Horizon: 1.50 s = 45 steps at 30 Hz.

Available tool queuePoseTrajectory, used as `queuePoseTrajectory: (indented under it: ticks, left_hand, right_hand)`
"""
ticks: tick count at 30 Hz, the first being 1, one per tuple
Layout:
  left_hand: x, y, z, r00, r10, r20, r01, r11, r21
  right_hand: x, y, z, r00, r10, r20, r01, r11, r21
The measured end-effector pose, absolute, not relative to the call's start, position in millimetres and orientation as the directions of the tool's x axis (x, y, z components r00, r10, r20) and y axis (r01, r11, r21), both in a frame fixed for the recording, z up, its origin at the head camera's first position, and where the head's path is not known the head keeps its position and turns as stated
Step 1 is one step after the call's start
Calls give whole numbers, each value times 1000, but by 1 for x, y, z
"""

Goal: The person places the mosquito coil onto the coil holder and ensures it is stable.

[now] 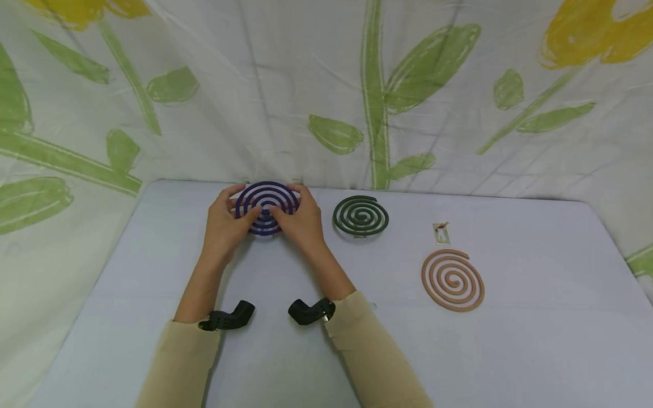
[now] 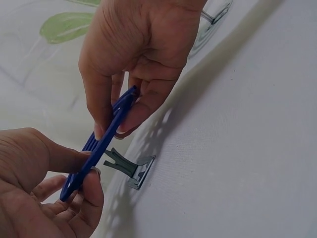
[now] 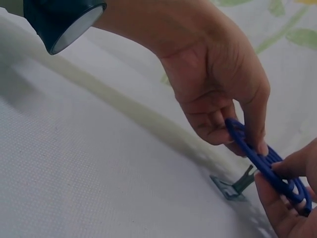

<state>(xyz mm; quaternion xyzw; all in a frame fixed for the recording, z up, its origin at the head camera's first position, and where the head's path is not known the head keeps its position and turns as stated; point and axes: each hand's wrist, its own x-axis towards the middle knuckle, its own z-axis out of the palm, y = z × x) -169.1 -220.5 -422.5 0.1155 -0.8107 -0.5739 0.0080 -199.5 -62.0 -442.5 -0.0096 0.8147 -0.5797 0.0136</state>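
Both hands hold a blue mosquito coil (image 1: 267, 191) above the back left of the table. My left hand (image 1: 224, 224) pinches its left side, the thumb on the face and fingers behind. My right hand (image 1: 304, 222) pinches the right side the same way, the thumbs close together near the middle. In the left wrist view the coil (image 2: 101, 141) is tilted, right at the forked prong of a small metal stand (image 2: 130, 167). The same stand (image 3: 237, 189) shows just beneath the coil in the right wrist view.
To the right of the hands a green mosquito coil (image 1: 360, 216) sits on its own stand. Farther right, a small metal stand (image 1: 441, 233) lies behind a brown mosquito coil (image 1: 453, 280) flat on the white table (image 1: 535, 340). A flower-patterned curtain (image 1: 285, 85) hangs behind the back edge.
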Motion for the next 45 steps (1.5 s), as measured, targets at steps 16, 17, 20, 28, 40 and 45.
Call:
queuePoseTrajectory:
  ticks: [16, 17, 20, 28, 40, 45]
  left_hand:
    - [-169, -219, -423, -975, -191, -117, -173, 316, 933]
    - [-169, -219, -423, -974, -191, -118, -175, 316, 932]
    - [-169, -219, -422, -974, -194, -119, -178, 322, 930]
    - [-170, -220, -422, -970, -204, -129, -191, 321, 928]
    - [-170, -220, -423, -968, -226, -113, -185, 326, 927]
    - [-169, -218, -423, -971, -217, -102, -169, 319, 933]
  right_hand:
    - [-201, -62, -444, -999, -23, -25, 15, 342, -940]
    - [-201, -62, -444, -999, -24, -24, 15, 342, -940]
    - [-200, -62, -444, -999, -26, -24, 14, 339, -941]
    - [-200, -63, -443, -999, -32, -29, 17, 321, -947]
    - [-200, -63, -443, -999, -38, -12, -2, 342, -940]
    - [-199, -62, -443, -999, -39, 12, -25, 347, -938]
